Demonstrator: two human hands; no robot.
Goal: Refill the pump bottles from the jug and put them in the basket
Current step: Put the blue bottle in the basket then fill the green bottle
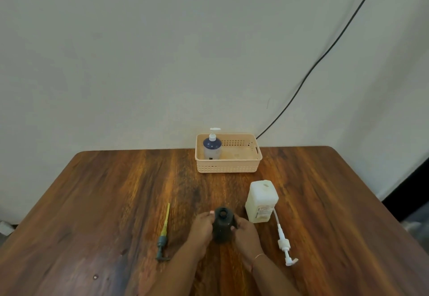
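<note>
A dark pump bottle (223,223) stands upright near the table's front, its neck uncapped. My left hand (201,227) grips its left side and my right hand (245,230) grips its right side. Its dark pump head with a yellow tube (164,235) lies on the table to the left. A white square jug (261,201) stands to the right, uncapped, and a white pump (285,244) lies beside it. At the back, a peach basket (232,165) holds a blue pump bottle (211,146) with a white pump, in its left end.
The wooden table (116,191) runs back to a pale wall. A black cable (325,54) hangs down the wall behind the basket's right end. The right part of the basket holds nothing.
</note>
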